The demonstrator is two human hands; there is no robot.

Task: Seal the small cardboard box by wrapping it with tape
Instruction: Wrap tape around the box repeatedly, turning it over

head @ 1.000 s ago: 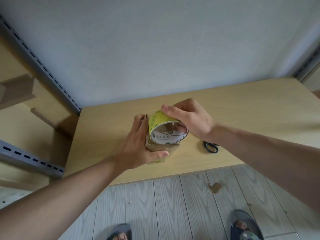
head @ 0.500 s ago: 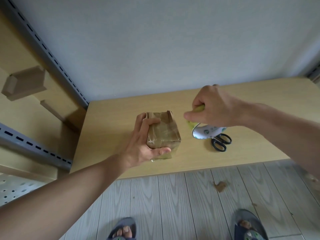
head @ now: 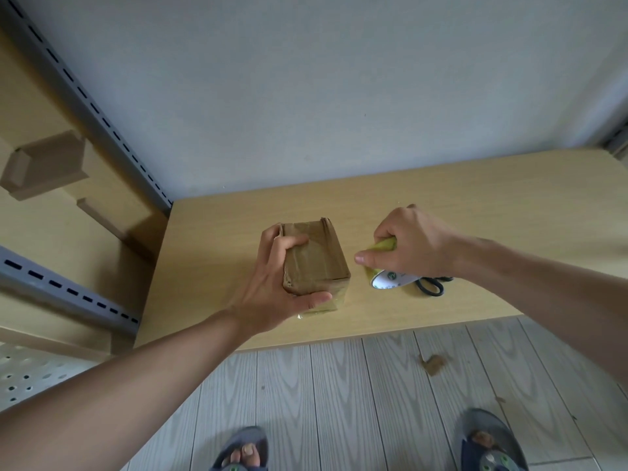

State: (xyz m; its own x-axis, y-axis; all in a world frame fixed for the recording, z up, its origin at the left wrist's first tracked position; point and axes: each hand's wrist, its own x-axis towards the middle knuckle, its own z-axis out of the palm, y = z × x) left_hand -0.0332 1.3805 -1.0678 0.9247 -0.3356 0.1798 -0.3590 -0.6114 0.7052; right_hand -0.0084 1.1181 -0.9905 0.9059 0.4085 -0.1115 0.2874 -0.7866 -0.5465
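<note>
Bare surface (head: 441,198) lay open beyond the right hand (head: 413,244); scissors (head: 430,285) sat just beneath it, box (head: 316,256) leftward.

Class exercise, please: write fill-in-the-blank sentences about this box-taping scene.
1. The left hand grips the cardboard box, which rests on the ____.
2. The right hand holds the ____ tape roll.
3. Right of the tape roll lie black-handled ____.
Missing words: table; yellow; scissors.

We see left hand (head: 272,294) gripping small brown taped cardboard box (head: 317,263) on light wooden table (head: 475,198); right hand (head: 413,248) holding yellow tape roll (head: 382,266) just beside, over black scissors (head: 430,287).
</note>
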